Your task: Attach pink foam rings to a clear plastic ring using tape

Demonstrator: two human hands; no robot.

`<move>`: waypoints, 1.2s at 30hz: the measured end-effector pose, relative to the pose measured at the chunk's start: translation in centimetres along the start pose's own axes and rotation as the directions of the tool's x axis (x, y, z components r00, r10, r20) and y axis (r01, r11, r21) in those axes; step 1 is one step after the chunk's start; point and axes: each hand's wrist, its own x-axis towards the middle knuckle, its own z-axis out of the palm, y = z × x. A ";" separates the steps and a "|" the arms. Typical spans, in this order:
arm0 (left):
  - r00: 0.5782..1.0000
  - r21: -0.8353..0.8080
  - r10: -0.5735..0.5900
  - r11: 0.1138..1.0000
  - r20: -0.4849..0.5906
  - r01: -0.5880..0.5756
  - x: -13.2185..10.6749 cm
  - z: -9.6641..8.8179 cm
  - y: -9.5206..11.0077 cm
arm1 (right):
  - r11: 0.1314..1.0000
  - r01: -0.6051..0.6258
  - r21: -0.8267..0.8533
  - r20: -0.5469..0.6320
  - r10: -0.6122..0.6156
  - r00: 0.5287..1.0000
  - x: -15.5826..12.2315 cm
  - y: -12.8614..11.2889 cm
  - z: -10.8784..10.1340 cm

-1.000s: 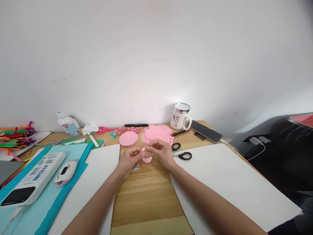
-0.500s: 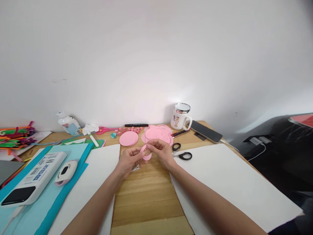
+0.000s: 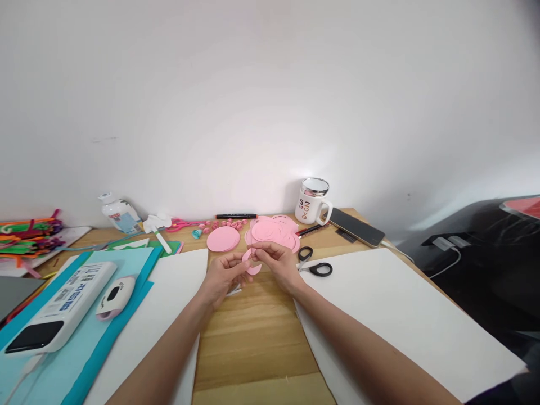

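Observation:
Between my two hands, above the wooden table, is a curled pink paper strip (image 3: pixel 253 270). My left hand (image 3: pixel 224 275) pinches one side of it between thumb and fingers. The fingertips of my right hand (image 3: pixel 276 262) are closed on its upper end. Just beyond lie a stack of pink paper circles (image 3: pixel 223 239) and a loose heap of cut pink paper pieces (image 3: pixel 272 229). Black-handled scissors (image 3: pixel 314 263) rest beside my right wrist. A small pale object is partly hidden under my left hand.
A white mug (image 3: pixel 313 201) and a phone (image 3: pixel 357 227) stand at the back right. Small pink paper rolls (image 3: pixel 230 224) and a black marker (image 3: pixel 236 216) lie by the wall. White sheets (image 3: pixel 392 315) flank my arms. A white power bank (image 3: pixel 63 306) sits on blue paper at left.
My right fingers have shifted slightly left and down along the pink paper, which now shows as a more open curl. The camera view has moved a little; other things stay put.

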 end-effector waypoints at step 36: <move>0.996 0.046 0.080 0.996 -0.045 -0.078 0.1 0.0 -0.2 | 1.000 -0.002 0.011 0.076 0.001 0.997 -0.2 -0.2 0.0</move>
